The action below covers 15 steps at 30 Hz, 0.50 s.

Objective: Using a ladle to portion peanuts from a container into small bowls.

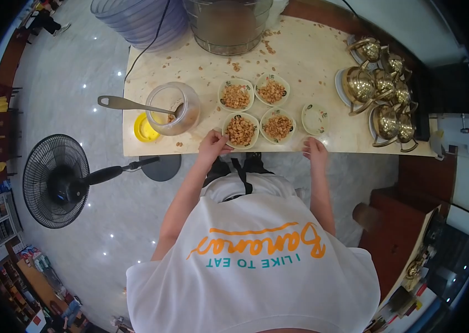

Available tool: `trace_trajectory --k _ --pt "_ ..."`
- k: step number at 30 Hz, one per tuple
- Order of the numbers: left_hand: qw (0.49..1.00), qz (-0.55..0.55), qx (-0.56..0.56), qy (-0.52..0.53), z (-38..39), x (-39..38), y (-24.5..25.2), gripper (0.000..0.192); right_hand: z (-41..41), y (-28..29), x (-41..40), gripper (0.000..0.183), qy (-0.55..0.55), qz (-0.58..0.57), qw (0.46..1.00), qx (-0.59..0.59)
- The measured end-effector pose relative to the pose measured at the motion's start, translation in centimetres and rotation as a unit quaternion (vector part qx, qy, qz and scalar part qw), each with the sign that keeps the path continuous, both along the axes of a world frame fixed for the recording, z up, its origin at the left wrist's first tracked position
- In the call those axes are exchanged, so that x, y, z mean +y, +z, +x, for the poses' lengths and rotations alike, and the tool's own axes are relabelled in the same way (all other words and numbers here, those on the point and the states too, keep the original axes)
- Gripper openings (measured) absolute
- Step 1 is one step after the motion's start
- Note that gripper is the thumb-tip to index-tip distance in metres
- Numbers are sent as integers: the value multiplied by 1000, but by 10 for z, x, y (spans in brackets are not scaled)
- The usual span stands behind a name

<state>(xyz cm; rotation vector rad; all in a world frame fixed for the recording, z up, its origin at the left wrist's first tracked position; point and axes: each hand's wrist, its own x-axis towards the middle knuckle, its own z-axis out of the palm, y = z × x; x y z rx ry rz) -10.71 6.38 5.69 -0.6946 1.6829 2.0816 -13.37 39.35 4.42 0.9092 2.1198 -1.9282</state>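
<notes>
My left hand (213,146) is at the table's front edge, its thumb and fingertips at the rim of the near left bowl (240,143). Brown nuts, apparently peanuts (240,129), fill that bowl. Three similar pale bowls of nuts are grouped with it: the near right bowl (289,137), the far left bowl (224,86) and the far right bowl (273,76). Just short of a bare pale dish (315,118) with a patterned inside, my right hand (316,149) has bent fingers and nothing visible in it.
A clear jar (190,120) with a long-handled spoon (124,103) stands left, beside a yellow lid (145,128). Stacked basins (143,21) and a large clear container (229,29) stand behind. Brass teapots (359,85) crowd the right. A fan (55,181) stands left.
</notes>
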Motion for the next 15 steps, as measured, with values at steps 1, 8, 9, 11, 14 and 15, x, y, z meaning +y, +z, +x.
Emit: trace_trajectory --k 1,8,9,11,14,15 --pt "1000 0 0 -3 -1 0 1 19 1 2 -7 31 -3 0 1000 0" --pt "999 27 -38 -14 -2 0 5 19 0 17 -49 38 141 -101 984 -48" --pt "998 23 -45 -31 -2 -1 6 19 -1 22 -55 40 156 -99 981 -60" --pt "998 25 -45 -44 -2 -1 6 17 -2 25 -62 41 173 -98 977 -71" --pt "998 35 -30 -50 0 2 8 16 -2 25 -65 42 150 -131 978 -64" --pt "998 44 -15 -42 1 3 9 15 -2 26 -65 41 124 -154 979 -54"
